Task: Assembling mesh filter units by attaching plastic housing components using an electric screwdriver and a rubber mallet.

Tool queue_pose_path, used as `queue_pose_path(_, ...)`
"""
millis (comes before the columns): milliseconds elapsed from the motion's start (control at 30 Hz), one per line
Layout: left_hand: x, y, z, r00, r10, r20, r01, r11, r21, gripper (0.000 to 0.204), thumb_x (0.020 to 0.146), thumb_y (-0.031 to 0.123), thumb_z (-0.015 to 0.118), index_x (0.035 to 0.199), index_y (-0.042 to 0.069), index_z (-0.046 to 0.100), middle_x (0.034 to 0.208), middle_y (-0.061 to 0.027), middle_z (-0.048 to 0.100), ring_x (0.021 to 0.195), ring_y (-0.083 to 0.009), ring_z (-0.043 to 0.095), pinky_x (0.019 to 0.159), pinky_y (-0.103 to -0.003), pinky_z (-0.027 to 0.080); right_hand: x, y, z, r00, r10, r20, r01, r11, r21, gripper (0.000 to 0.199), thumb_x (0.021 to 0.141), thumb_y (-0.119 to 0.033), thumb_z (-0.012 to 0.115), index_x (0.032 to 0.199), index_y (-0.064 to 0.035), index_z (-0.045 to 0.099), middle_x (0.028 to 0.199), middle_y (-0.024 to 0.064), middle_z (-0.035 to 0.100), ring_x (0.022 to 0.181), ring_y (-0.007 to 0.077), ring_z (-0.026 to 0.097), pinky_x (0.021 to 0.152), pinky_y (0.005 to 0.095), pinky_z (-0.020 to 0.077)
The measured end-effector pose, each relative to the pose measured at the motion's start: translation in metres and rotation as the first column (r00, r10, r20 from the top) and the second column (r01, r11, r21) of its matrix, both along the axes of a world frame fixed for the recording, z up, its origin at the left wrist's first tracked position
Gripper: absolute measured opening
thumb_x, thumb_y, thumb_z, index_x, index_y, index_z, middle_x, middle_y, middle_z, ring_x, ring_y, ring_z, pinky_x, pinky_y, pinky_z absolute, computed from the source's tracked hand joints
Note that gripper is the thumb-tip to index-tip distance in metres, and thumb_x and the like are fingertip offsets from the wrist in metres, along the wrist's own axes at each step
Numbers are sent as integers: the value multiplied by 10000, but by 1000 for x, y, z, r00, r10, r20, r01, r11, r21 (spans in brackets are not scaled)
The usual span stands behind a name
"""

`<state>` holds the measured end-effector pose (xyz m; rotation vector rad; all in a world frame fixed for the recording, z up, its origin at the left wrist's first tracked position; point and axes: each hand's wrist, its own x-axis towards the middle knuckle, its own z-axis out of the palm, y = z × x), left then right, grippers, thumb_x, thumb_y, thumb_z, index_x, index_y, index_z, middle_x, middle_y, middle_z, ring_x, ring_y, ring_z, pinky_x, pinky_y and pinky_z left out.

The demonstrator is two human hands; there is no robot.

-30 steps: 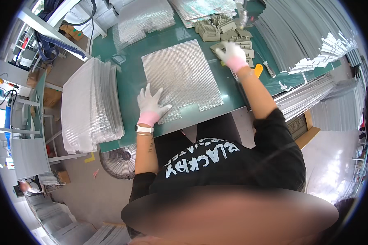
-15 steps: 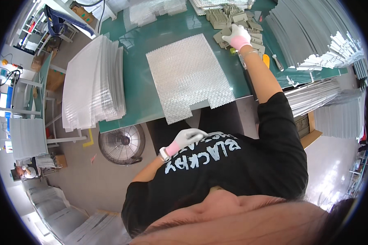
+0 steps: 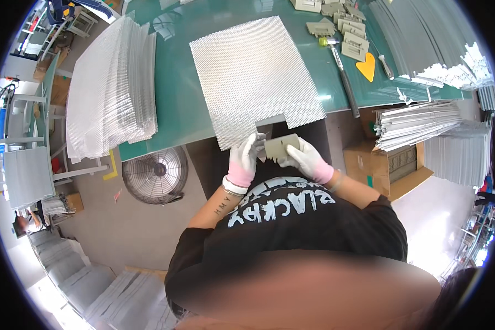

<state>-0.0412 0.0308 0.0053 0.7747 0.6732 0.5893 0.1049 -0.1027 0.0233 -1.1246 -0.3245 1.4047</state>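
Both my hands wear white gloves with pink cuffs and are held in front of my body, just off the table's near edge. In my right hand (image 3: 309, 160) is a flat beige-grey plastic part (image 3: 280, 146) with a notched lower edge. Beside it, the fingers of my left hand (image 3: 246, 155) are closed at a small greyish piece whose kind I cannot make out. Right beyond my hands lies a silvery mesh sheet (image 3: 253, 71), its notched near edge overhanging the green table (image 3: 173, 104).
Left on the table stands a stack of mesh sheets (image 3: 110, 88). To the right lie several beige plastic parts (image 3: 355, 47), a hammer (image 3: 344, 80), a yellow scraper (image 3: 366, 68) and a screwdriver (image 3: 386, 67). A floor fan (image 3: 155, 175) stands below; a cardboard box (image 3: 368, 165) is at right.
My right hand has come back from the pile of plastic parts with one in it. My left hand has risen from my shirt to meet it. The view has shifted.
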Motion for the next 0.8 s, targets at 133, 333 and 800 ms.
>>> queue_pose_path(133, -7, -7, -14, 989, -138, -60, 135, 990, -39, 367, 1021, 227, 542, 1090, -114, 658, 962, -137, 697, 877, -176, 662, 805, -310, 529, -6, 8, -35, 995, -101, -25, 102, 994, 42, 281, 1026, -210, 515, 1216, -3, 503, 1026, 97, 656, 808, 141, 665, 724, 278, 566)
queue_pose_path(333, -16, -12, -5, 981, -101, -165, 116, 989, 87, 269, 965, 221, 652, 926, -41, 699, 798, -48, 651, 723, -121, 588, 700, -271, 482, 4, 14, -23, 973, -39, 226, 39, 999, 4, 230, 1009, -157, 516, 1118, 44, 547, 865, 82, 670, 711, 133, 658, 661, 270, 559)
queue_pose_path(800, -10, -13, -6, 969, -201, -147, 183, 975, -122, 340, 1004, 276, 595, 1072, -51, 659, 809, -23, 625, 700, -84, 550, 676, -238, 461, -9, 24, -17, 863, -505, 10, 505, 862, -54, 225, 1006, -207, 552, 882, -43, 644, 792, 2, 639, 691, 72, 554, 690, 253, 460)
